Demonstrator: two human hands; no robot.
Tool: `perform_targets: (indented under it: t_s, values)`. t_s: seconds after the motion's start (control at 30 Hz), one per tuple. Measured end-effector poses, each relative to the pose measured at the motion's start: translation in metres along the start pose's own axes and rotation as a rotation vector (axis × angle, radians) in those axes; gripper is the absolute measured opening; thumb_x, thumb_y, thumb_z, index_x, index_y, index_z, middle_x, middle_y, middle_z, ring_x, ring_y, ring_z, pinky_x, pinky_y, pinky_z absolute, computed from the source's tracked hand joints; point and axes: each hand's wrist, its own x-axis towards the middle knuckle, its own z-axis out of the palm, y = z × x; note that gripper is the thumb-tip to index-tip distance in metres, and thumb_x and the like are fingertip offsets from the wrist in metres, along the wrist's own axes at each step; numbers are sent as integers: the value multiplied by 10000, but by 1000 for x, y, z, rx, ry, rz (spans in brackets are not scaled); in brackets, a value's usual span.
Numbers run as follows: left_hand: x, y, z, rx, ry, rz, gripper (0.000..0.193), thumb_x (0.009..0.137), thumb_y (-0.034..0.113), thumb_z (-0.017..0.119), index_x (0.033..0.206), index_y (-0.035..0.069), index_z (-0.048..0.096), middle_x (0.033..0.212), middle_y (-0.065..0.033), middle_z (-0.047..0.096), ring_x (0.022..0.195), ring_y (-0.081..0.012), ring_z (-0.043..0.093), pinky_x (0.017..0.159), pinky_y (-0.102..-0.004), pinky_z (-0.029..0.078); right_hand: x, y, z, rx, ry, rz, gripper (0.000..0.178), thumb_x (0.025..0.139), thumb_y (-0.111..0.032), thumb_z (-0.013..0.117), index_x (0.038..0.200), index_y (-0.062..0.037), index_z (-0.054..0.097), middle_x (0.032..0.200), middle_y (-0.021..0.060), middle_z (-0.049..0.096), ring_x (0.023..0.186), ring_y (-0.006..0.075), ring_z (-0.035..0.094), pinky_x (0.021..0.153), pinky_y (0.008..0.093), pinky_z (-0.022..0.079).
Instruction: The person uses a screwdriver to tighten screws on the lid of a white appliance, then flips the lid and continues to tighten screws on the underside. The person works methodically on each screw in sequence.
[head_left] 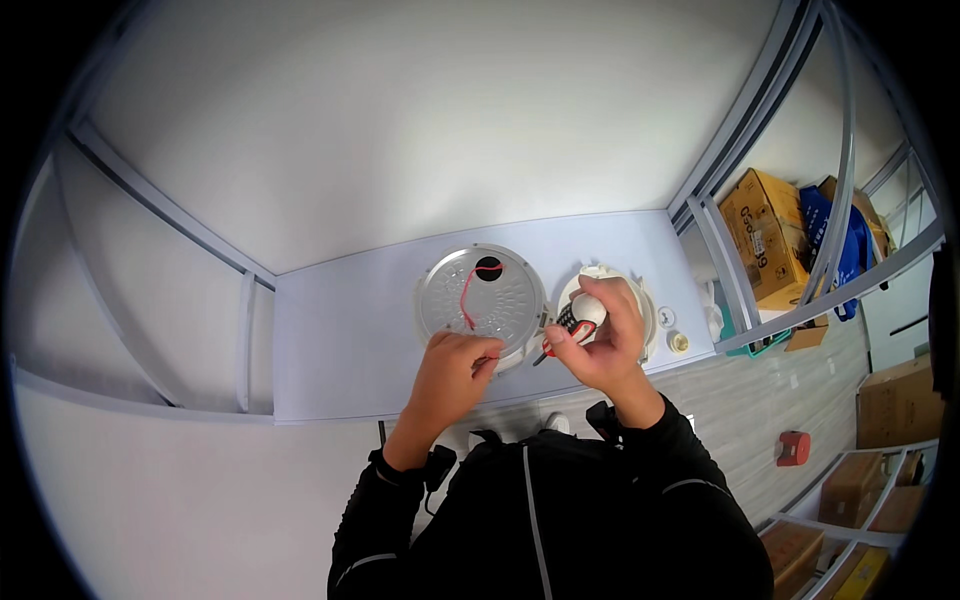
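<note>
A round, silvery metal disc (440, 300) with a pale rim lies on the white table, and a red wire (464, 297) runs across it from a dark round hole. Over the disc's near edge is my left hand (448, 376), its fingers pinched together; what they hold, if anything, is too small to make out. My right hand (612, 352) is closed around a screwdriver (570, 332) with a red and black handle, its thin shaft pointing down and left. A whitish rounded shape shows within that grip. Beneath the right hand sits a cream round housing (649, 318), partly covered.
Two small round parts lie right of the housing: a clear disc (666, 316) and a cream piece (679, 342). Grey frame posts (727, 262) rise at the table's right end. Beyond stand a cardboard box (763, 238), a blue bag (852, 262) and a red stool (794, 448).
</note>
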Motion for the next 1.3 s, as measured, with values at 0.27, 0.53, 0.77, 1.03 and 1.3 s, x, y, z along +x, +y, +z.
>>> perform_targets:
  t_s: [0.27,0.53,0.77,1.03,1.3]
  values:
    - [-12,-13,16,-124,73,-91,277,847,36,825,1117,73,770,928,-53,804,879,-208,759,971,-352,498,2,-5,3,288,-168,65,721,884,-157,880,1488,9,523,1158,181,704,1001,287,703,873,382,558]
    - [-16,-18,21,-33,140,19,278,826,74,843,1093,92,767,906,-17,785,873,-235,720,958,-396,470,1,-8,6,293,-238,59,735,895,-137,868,1522,-10,507,1173,183,701,1015,288,702,884,391,558]
    - [-17,-19,21,-31,144,42,251,847,71,817,1091,95,763,936,-3,788,891,-232,711,940,-405,466,4,-12,11,244,-299,38,726,906,-153,860,1523,-15,503,1200,189,688,1050,311,696,908,396,555]
    - [-17,-19,20,-24,155,65,265,839,76,821,1096,98,761,935,-2,791,897,-228,714,929,-398,459,7,-18,10,239,-367,103,741,938,-170,825,1566,-18,461,1226,191,685,1067,320,690,914,397,555]
    - [-17,-21,23,-36,173,62,269,839,73,823,1100,96,765,932,-2,793,890,-231,713,927,-394,464,7,-19,13,273,-324,71,737,943,-162,818,1572,-25,459,1229,191,690,1079,328,693,937,406,553]
